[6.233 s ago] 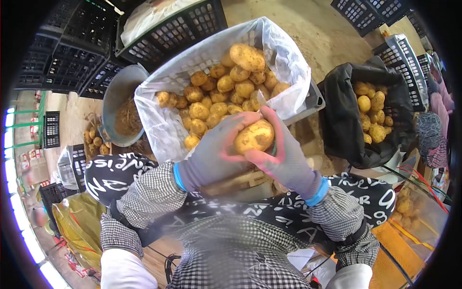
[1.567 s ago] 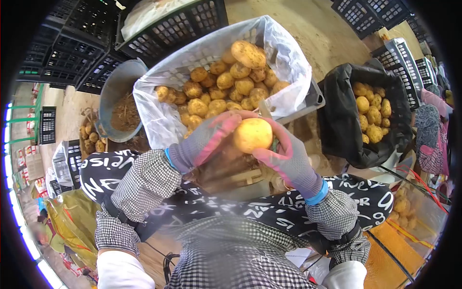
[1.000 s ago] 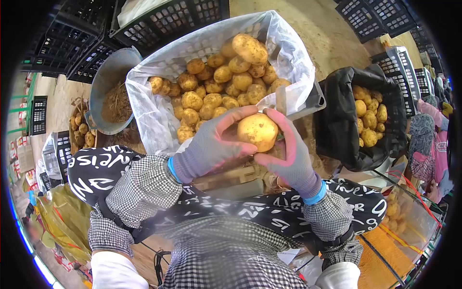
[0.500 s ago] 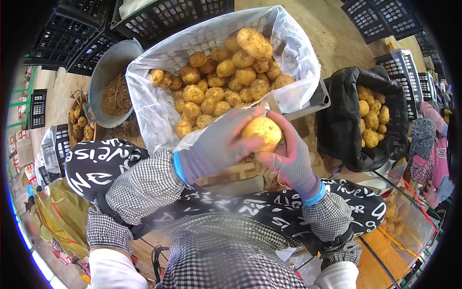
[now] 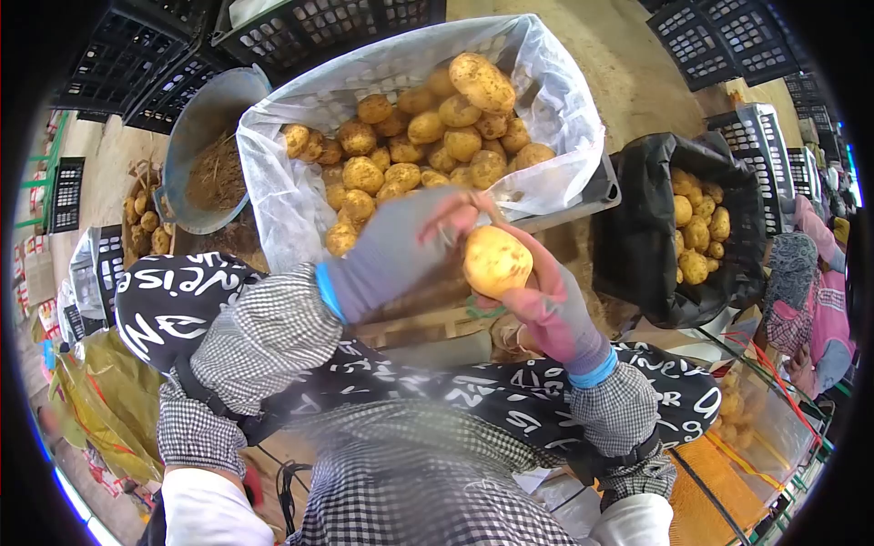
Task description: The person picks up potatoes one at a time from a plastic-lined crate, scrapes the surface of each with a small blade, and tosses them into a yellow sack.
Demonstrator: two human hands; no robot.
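Observation:
Both hands wear grey gloves with pinkish fingers. My right hand (image 5: 546, 296) grips a large yellow potato (image 5: 497, 262), its fingers wrapped round the right side and underneath. Just left of that potato is my left hand (image 5: 410, 241), blurred, its fingers bent near the potato's upper left; whether they touch it is unclear. Beyond the hands, a crate lined with white cloth (image 5: 291, 205) holds several potatoes (image 5: 362, 175), some with soil on them.
A blue-grey tub (image 5: 177, 164) with dry debris stands at the left. At the right, a black-lined crate (image 5: 637, 237) holds potatoes. Black crates (image 5: 328, 35) lie along the top. People in pink (image 5: 828, 300) are at the far right.
My left hand has come away from the front of the potato, moving left. My right hand still holds the potato, which now shows more of its surface and has turned slightly.

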